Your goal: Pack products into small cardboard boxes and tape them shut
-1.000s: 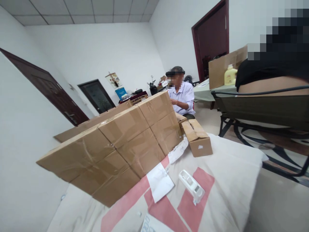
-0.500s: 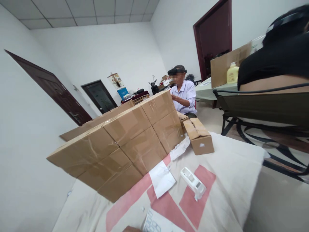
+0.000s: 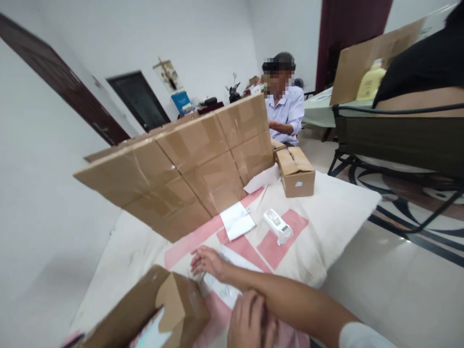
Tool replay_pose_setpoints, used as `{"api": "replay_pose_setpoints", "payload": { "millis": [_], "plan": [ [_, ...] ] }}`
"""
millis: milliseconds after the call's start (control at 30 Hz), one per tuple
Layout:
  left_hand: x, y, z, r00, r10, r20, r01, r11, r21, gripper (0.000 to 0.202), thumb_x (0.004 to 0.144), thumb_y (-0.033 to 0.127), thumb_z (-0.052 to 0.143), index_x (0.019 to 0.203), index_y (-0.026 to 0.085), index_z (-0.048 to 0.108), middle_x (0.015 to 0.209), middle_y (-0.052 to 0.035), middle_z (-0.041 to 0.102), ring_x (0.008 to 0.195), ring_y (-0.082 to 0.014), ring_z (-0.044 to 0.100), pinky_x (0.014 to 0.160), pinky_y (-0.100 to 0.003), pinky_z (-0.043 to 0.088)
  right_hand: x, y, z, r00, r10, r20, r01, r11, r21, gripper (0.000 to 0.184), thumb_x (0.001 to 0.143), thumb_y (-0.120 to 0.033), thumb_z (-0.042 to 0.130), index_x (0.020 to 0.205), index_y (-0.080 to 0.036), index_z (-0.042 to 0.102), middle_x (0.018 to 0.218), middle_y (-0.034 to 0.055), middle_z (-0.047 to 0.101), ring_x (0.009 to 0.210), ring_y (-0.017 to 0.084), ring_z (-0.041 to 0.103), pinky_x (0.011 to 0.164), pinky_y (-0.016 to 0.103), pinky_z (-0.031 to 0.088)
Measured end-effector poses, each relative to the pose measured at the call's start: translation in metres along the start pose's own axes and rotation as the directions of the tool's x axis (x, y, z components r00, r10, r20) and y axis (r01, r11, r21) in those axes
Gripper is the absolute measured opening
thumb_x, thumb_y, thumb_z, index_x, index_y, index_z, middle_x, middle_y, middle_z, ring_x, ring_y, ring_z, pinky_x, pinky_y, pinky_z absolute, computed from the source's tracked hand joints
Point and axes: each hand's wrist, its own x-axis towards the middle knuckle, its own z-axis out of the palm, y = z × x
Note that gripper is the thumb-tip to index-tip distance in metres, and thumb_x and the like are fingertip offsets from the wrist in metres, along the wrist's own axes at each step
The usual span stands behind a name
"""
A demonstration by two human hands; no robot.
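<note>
My right hand (image 3: pixel 207 261) lies flat with fingers spread on a white printed sheet (image 3: pixel 224 290) on the cloth-covered table (image 3: pixel 337 217); its forearm reaches in from the lower right. My left hand (image 3: pixel 249 323) sits at the bottom edge, partly under that forearm and blurred, so I cannot make out its fingers. An open cardboard box (image 3: pixel 170 304) with raised flaps stands just left of both hands, something white and teal inside it. A white tape dispenser (image 3: pixel 277 225) and a white paper (image 3: pixel 237 220) lie beyond my right hand.
A wall of taped cardboard boxes (image 3: pixel 188 159) lines the table's far side, with a small box (image 3: pixel 295 171) at its right end. A person in a light shirt (image 3: pixel 286 108) sits behind them. Another person sits in a dark chair (image 3: pixel 398 140) at right, by a yellow bottle (image 3: pixel 369 79).
The view has tipped downward. Both my hands and the open box have come into view at the bottom; the right hand now rests on the white sheet.
</note>
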Motion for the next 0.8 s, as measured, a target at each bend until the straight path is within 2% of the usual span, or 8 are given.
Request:
{"api": "replay_pose_setpoints", "payload": {
  "millis": [100, 167, 267, 333, 433, 500, 667, 800],
  "plan": [
    [0.002, 0.021, 0.025, 0.983, -0.166, -0.078, 0.158, 0.982, -0.1, 0.034, 0.097, 0.024, 0.054, 0.131, 0.022, 0.057, 0.132, -0.0158, 0.063, 0.121, -0.0284, 0.063, 0.103, -0.053, 0.056, 0.003, -0.018, -0.01, 0.999, 0.029, -0.032, -0.026, 0.996, 0.088, 0.025, 0.087, -0.039, 0.057, 0.091, -0.015, 0.06, 0.068, 0.0038, 0.065, 0.063, 0.019, 0.064, 0.067, 0.035, 0.054],
    [0.005, 0.028, 0.031, 0.972, -0.197, -0.128, 0.177, 0.973, -0.15, 0.037, 0.095, 0.021, 0.053, 0.132, 0.018, 0.054, 0.132, -0.0156, 0.064, 0.123, -0.0283, 0.063, 0.106, -0.052, 0.055, 0.005, -0.029, -0.018, 0.997, 0.003, -0.071, 0.009, 0.988, 0.156, 0.025, 0.093, -0.04, 0.05, 0.093, -0.017, 0.06, 0.071, 0.003, 0.065, 0.068, 0.018, 0.064, 0.072, 0.034, 0.056],
    [0.007, 0.028, 0.03, 0.97, -0.189, -0.156, 0.16, 0.97, -0.181, 0.04, 0.094, 0.018, 0.051, 0.134, 0.018, 0.052, 0.137, -0.0139, 0.063, 0.131, -0.0268, 0.059, 0.111, -0.049, 0.051, 0.005, -0.05, -0.024, 0.992, -0.051, -0.112, 0.079, 0.961, 0.264, 0.031, 0.099, -0.04, 0.038, 0.096, -0.018, 0.059, 0.076, 0.0028, 0.066, 0.072, 0.017, 0.064, 0.076, 0.032, 0.057],
    [0.006, 0.024, 0.031, 0.961, -0.247, -0.127, 0.221, 0.957, -0.19, 0.041, 0.095, 0.019, 0.052, 0.135, 0.017, 0.052, 0.141, -0.0152, 0.06, 0.134, -0.0279, 0.056, 0.114, -0.05, 0.049, 0.003, -0.064, -0.025, 0.99, -0.078, -0.116, 0.114, 0.931, 0.348, 0.036, 0.1, -0.041, 0.034, 0.097, -0.016, 0.06, 0.076, 0.0048, 0.067, 0.072, 0.018, 0.065, 0.075, 0.034, 0.058],
    [0.005, 0.016, 0.037, 0.931, -0.364, -0.012, 0.357, 0.918, -0.174, 0.041, 0.095, 0.024, 0.054, 0.135, 0.014, 0.052, 0.143, -0.0166, 0.059, 0.137, -0.0314, 0.053, 0.114, -0.055, 0.047, -0.001, -0.082, -0.027, 0.985, -0.103, -0.14, 0.154, 0.895, 0.42, 0.038, 0.099, -0.043, 0.036, 0.1, -0.014, 0.061, 0.077, 0.0069, 0.067, 0.072, 0.019, 0.065, 0.075, 0.036, 0.059],
    [0.005, 0.013, 0.041, 0.916, -0.397, 0.053, 0.4, 0.901, -0.17, 0.042, 0.094, 0.024, 0.055, 0.135, 0.015, 0.053, 0.145, -0.0157, 0.058, 0.14, -0.0322, 0.051, 0.115, -0.057, 0.045, -0.004, -0.089, -0.028, 0.979, -0.118, -0.166, 0.182, 0.877, 0.445, 0.038, 0.098, -0.045, 0.039, 0.101, -0.014, 0.061, 0.077, 0.007, 0.066, 0.073, 0.019, 0.064, 0.077, 0.035, 0.059],
    [0.006, 0.013, 0.04, 0.914, -0.403, 0.045, 0.403, 0.891, -0.212, 0.038, 0.094, 0.025, 0.054, 0.131, 0.016, 0.057, 0.144, -0.015, 0.059, 0.14, -0.0314, 0.05, 0.117, -0.056, 0.043, -0.013, -0.096, -0.024, 0.977, -0.138, -0.161, 0.203, 0.835, 0.512, 0.041, 0.099, -0.05, 0.037, 0.099, -0.016, 0.06, 0.08, 0.0069, 0.064, 0.08, 0.018, 0.064, 0.079, 0.034, 0.06],
    [0.005, 0.013, 0.036, 0.914, -0.404, -0.042, 0.384, 0.893, -0.235, 0.042, 0.096, 0.027, 0.053, 0.136, 0.015, 0.052, 0.147, -0.0171, 0.056, 0.142, -0.0315, 0.049, 0.12, -0.058, 0.038, -0.018, -0.095, -0.021, 0.981, -0.119, -0.151, 0.183, 0.815, 0.55, 0.044, 0.1, -0.052, 0.035, 0.099, -0.015, 0.06, 0.08, 0.0071, 0.063, 0.077, 0.016, 0.06, 0.066, 0.028, 0.059]
  ]
}}
